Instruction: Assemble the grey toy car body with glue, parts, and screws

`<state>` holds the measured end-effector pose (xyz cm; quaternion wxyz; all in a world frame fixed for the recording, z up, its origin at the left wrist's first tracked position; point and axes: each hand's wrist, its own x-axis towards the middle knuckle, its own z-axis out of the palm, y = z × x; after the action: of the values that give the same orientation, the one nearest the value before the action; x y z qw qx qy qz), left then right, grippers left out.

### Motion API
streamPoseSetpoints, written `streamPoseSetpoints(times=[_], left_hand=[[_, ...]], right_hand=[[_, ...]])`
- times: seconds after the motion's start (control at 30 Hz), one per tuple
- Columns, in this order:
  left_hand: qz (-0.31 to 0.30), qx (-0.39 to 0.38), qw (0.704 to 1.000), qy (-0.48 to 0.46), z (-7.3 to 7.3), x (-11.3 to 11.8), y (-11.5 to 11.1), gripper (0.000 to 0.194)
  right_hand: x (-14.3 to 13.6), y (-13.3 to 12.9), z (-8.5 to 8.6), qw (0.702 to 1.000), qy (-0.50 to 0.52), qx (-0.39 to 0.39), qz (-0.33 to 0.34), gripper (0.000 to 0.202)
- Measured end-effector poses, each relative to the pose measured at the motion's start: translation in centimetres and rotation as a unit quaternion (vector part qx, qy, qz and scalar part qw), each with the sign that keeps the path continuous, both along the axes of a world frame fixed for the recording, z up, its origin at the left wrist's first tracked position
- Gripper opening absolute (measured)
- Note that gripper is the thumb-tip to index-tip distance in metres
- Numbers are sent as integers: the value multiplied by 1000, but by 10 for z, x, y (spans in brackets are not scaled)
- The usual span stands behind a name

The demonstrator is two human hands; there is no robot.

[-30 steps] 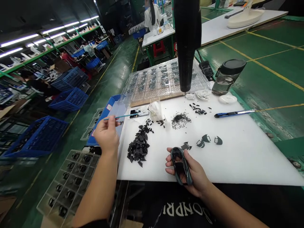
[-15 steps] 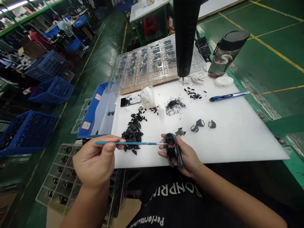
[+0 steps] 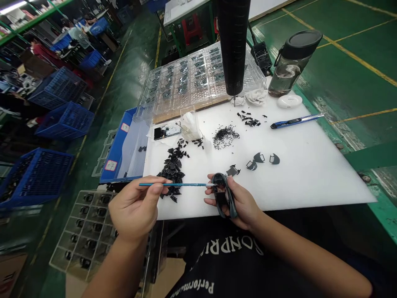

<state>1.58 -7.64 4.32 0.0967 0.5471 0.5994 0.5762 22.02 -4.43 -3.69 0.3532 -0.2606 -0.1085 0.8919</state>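
My left hand (image 3: 133, 207) pinches a thin blue brush (image 3: 189, 184) held level, its pale tip pointing right. That tip reaches into the opening of a dark grey curved plastic housing (image 3: 230, 203). My right hand (image 3: 245, 203) grips the housing from its right side, with some fingers showing behind it. A heap of black plastic pieces (image 3: 173, 167) lies behind the brush near my left hand. Beyond the housing are a small grey part (image 3: 232, 170) and several curved grey parts (image 3: 259, 157). A scatter of tiny black pieces (image 3: 223, 136) lies further back.
An electric screwdriver (image 3: 235, 49) hangs over the white work mat (image 3: 304, 174). Clear trays (image 3: 192, 78) stand at the back, a bottle (image 3: 291, 62) and utility knife (image 3: 296, 121) at right. A blue bin (image 3: 108, 159) and a compartment tray (image 3: 77, 231) are at left.
My left hand has moved right and slightly up, with the brush reaching further into the housing. My right hand still holds the housing. The whole view has shifted slightly.
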Motion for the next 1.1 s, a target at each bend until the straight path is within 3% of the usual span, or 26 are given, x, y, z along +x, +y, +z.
streamPoseSetpoints(times=[0.3, 0.5, 0.77, 0.97, 1.1], left_hand=[[-12, 32, 999, -27, 8, 6, -3, 6], [-38, 21, 999, 7, 3, 5, -2, 9], [-5, 40, 999, -9, 8, 8, -3, 9], [-23, 32, 999, 5, 6, 14, -2, 6], [40, 82, 996, -24, 18, 7, 0, 4]], right_hand=[[0, 1, -1, 1000, 6, -10, -6, 43], [0, 0, -4, 1000, 13, -5, -3, 43], [0, 1, 0, 1000, 13, -12, -9, 43], [0, 2, 2, 1000, 12, -21, -3, 42], [1, 0, -1, 1000, 18, -9, -12, 43]])
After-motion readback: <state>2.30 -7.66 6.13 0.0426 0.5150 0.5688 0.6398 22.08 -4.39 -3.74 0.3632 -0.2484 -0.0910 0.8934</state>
